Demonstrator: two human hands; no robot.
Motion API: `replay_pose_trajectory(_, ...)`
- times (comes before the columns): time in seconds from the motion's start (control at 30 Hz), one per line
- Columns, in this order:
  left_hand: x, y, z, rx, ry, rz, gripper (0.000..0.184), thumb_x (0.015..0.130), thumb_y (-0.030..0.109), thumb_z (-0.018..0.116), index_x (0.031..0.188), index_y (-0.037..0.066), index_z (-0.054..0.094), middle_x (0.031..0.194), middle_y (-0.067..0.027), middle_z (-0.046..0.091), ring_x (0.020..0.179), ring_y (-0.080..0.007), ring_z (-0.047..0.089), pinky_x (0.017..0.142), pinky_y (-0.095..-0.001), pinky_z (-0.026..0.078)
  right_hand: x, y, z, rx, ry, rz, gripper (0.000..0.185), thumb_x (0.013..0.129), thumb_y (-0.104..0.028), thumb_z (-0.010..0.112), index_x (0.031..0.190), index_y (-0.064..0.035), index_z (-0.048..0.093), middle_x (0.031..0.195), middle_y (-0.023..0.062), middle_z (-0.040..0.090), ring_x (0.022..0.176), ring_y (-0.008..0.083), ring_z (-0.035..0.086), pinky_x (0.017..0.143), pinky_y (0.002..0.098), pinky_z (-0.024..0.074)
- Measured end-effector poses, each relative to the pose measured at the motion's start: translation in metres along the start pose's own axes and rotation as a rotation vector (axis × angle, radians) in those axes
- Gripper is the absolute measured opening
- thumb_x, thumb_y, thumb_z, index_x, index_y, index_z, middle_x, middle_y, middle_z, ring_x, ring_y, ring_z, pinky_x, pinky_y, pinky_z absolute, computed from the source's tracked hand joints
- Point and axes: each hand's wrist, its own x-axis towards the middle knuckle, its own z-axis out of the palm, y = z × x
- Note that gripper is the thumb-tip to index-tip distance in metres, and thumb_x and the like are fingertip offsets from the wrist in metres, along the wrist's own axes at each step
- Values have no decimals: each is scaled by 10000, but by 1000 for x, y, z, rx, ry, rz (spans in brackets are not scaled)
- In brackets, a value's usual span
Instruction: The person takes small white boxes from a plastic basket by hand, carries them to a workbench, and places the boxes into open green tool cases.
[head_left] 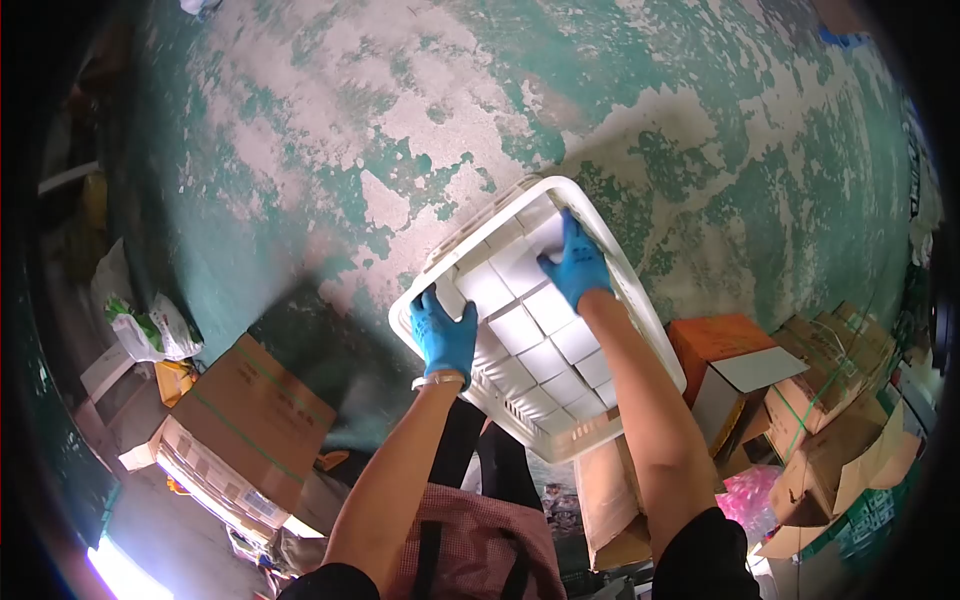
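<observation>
A white plastic basket (655, 345) sits tilted in view in front of me, with rows of white boxes (517, 328) packed inside. My left hand (443, 335), in a blue glove, is at the basket's left side, its thumb and fingers apart around a white box at the edge. My right hand (578, 265), also gloved in blue, reaches inside near the far end, with thumb and fingers spread over a white box. The palm sides of both hands are hidden.
Worn green floor (330, 130) lies beyond the basket. A large cardboard box (255, 415) stands at the left, near white plastic bags (160, 330). At the right are an orange box (715, 340), open cartons (820, 440) and a pink plastic bag (750, 500).
</observation>
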Motion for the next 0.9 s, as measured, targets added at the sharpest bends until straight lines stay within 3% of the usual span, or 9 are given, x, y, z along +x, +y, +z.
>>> replay_pose_trajectory(0.03,-2,26,-22,117,-145,-31,836,755,250,805,1444,1,402,1365,-249,465,1281,-439,450,1088,-504,381,-3,-9,-6,44,-111,32,864,843,-246,757,1573,-172,300,1603,171,311,1400,417,404,1170,458,354)
replay_pose_trajectory(0.17,-9,1,-1,399,-144,175,1072,694,258,842,1557,37,246,1498,-252,344,1422,-465,293,1186,-506,273,-10,-26,-24,-350,-248,-215,853,842,-196,754,1561,-351,322,1648,39,224,1386,474,378,1140,516,381)
replay_pose_trajectory(0.3,4,13,9,613,-145,145,1109,651,293,897,1552,80,286,1378,-209,421,1300,-415,409,1130,-490,350,11,-47,-28,-661,-376,-271,842,869,-135,708,1565,-392,309,1670,-11,177,1373,484,400,1057,513,454)
replay_pose_trajectory(0.37,12,0,8,638,-169,145,1029,636,362,906,1486,99,389,1232,-155,502,1170,-353,485,968,-499,451,15,-49,-19,-744,-398,-260,841,883,-88,669,1560,-425,303,1675,-26,164,1361,490,412,1017,496,481)
replay_pose_trajectory(0.47,15,4,2,576,-151,169,948,603,322,908,1409,99,461,1235,-149,507,1180,-363,481,977,-505,435,27,-56,-21,-793,-451,-239,827,887,-74,658,1536,-468,329,1660,-24,201,1329,452,457,1013,471,491)
replay_pose_trajectory(0.6,-20,-7,-27,417,7,325,906,574,274,900,1366,97,498,1280,-156,493,1214,-380,470,1001,-513,414,33,-18,-9,-605,-440,-382,900,782,-173,817,1508,-475,380,1649,10,228,1189,339,593,1006,423,519)
replay_pose_trajectory(0.73,-30,14,-37,178,-10,352,941,589,228,916,1408,89,472,1464,-195,377,1315,-418,410,1069,-489,408,40,-43,-32,-581,-604,-231,988,705,-193,883,1511,-456,375,1647,69,229,1227,360,570,1060,425,494)
replay_pose_trajectory(0.83,-18,36,-10,8,-139,245,1055,561,231,964,1459,85,429,1600,-205,193,1359,-371,399,1112,-450,404,24,-23,-24,-380,-362,-268,985,712,-201,876,1525,-417,364,1660,101,174,1267,404,542,1096,416,468)
replay_pose_trajectory(0.9,-21,48,-16,-280,58,288,910,713,216,903,1474,86,420,1579,-195,258,1337,-340,425,1111,-425,401,20,-15,-22,50,-188,-84,887,791,-199,818,1546,-211,352,1592,176,326,1312,399,516,1114,412,432)
